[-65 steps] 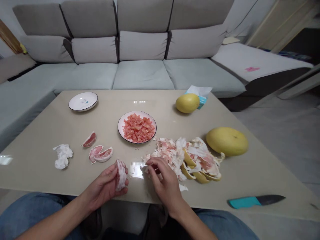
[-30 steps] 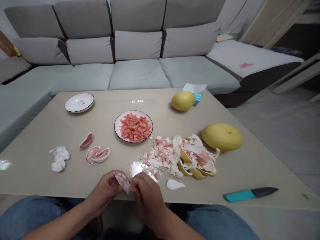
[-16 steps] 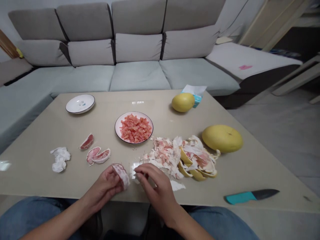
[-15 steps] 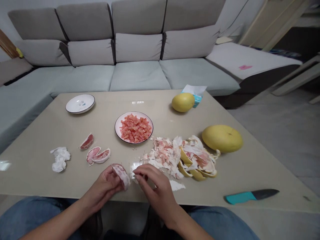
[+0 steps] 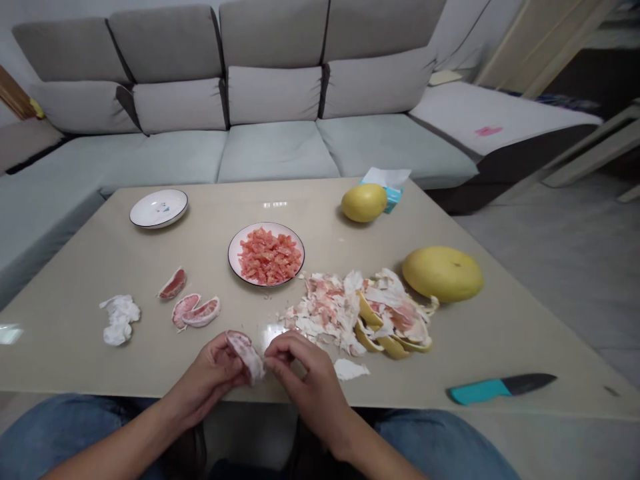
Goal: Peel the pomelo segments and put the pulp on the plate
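Note:
A pomelo segment [image 5: 245,355] with pale membrane is gripped in my left hand [image 5: 210,375], over the table's near edge. Close against the segment's right end, my right hand [image 5: 310,383] has thumb and fingertips pinched together; whatever is between them is too small to make out. Left of centre lie several loose pomelo segments [image 5: 204,312] with pink flesh. Past my hands, a dark-rimmed plate [image 5: 233,261] holds a heap of peeled pink pomelo flesh [image 5: 270,257]. Beyond my right hand spreads a pile of peel and membrane scraps [image 5: 340,307].
Two whole yellow pomelos stand on the right, one nearer [image 5: 443,273] and one farther [image 5: 364,203] before a tissue box [image 5: 394,197]. A knife [image 5: 503,388] with a teal handle lies near the front right edge. Crumpled tissue [image 5: 120,319] and a white plate [image 5: 159,208] are on the left.
My right hand has moved slightly left, so its pinched fingertips are now at the segment's end. The left hand still holds the segment, turned a little.

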`<state>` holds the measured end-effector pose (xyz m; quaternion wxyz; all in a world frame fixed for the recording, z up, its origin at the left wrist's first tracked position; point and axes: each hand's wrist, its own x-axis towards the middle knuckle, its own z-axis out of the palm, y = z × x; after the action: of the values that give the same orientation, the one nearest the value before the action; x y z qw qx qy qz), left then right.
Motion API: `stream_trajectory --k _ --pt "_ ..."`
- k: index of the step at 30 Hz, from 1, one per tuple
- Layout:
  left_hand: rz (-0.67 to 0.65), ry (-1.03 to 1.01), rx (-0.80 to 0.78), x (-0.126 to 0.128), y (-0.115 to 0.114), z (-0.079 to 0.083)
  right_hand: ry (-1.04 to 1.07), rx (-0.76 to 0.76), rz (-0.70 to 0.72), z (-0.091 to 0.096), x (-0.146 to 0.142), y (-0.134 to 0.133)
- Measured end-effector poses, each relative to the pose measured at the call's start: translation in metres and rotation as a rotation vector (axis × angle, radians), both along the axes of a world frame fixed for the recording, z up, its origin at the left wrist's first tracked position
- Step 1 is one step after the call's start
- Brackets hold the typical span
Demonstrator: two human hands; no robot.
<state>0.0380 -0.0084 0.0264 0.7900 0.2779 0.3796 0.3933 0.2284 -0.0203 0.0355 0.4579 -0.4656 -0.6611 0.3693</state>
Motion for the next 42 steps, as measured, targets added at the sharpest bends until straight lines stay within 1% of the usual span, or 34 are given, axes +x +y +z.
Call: stream_trajectory --k 2,4,6,8,11,15,16,19,21,23,28,31,33,36,38,40,42 --pt "0.01 -0.073 -0.079 -0.001 0.003 -0.001 -0.001 -0.047 -0.015 0.0 0.002 0.002" --pt "0.034 -0.126 -0.144 -0.002 0.006 -0.002 -0.019 -0.032 0.012 -0.003 0.002 0.002" --pt "0.065 -0.158 -0.2 -0.003 0.007 -0.003 -0.073 0.068 0.064 -0.006 0.0 0.001" --pt "0.086 -0.164 -0.231 -0.003 0.007 -0.003 -0.184 0.198 0.098 -0.008 -0.003 0.0" --pt "0.082 -0.137 -0.259 0.0 0.003 -0.002 -0.345 0.357 0.089 -0.007 -0.005 0.0" --pt "0.061 -0.12 -0.298 0.004 -0.003 -0.001 -0.498 0.643 0.18 -0.006 -0.001 -0.001" --pt "0.051 -0.117 -0.303 0.005 -0.004 -0.001 -0.528 0.691 0.179 -0.008 0.0 -0.003" --pt "0.013 -0.119 -0.316 0.006 -0.006 -0.002 -0.549 0.759 0.098 -0.013 -0.001 -0.008" --pt "-0.012 -0.142 -0.316 0.005 -0.007 -0.004 -0.519 0.735 0.047 -0.016 -0.004 -0.011" --pt "-0.037 -0.172 -0.302 0.005 -0.007 -0.005 -0.458 0.667 0.009 -0.017 -0.007 -0.014" --pt "-0.09 -0.199 -0.262 0.003 -0.007 -0.008 -0.237 0.525 -0.077 -0.015 -0.013 -0.016" --pt "-0.088 -0.211 -0.264 0.003 -0.007 -0.008 -0.128 0.432 -0.032 -0.01 -0.011 -0.012" --pt "-0.124 -0.226 -0.277 0.002 -0.008 -0.007 -0.076 0.351 -0.019 -0.005 -0.007 -0.009" --pt "-0.181 -0.251 -0.293 0.0 -0.009 -0.005 -0.054 0.251 -0.062 -0.001 0.001 -0.002" --pt "-0.179 -0.27 -0.328 -0.002 -0.008 -0.003 -0.065 0.227 -0.072 -0.002 0.007 0.003" --pt "-0.162 -0.292 -0.377 -0.005 -0.006 -0.003 -0.103 0.24 -0.084 -0.006 0.013 0.009" --pt "-0.134 -0.312 -0.405 -0.007 -0.004 -0.003 -0.206 0.292 -0.103 -0.012 0.02 0.015"
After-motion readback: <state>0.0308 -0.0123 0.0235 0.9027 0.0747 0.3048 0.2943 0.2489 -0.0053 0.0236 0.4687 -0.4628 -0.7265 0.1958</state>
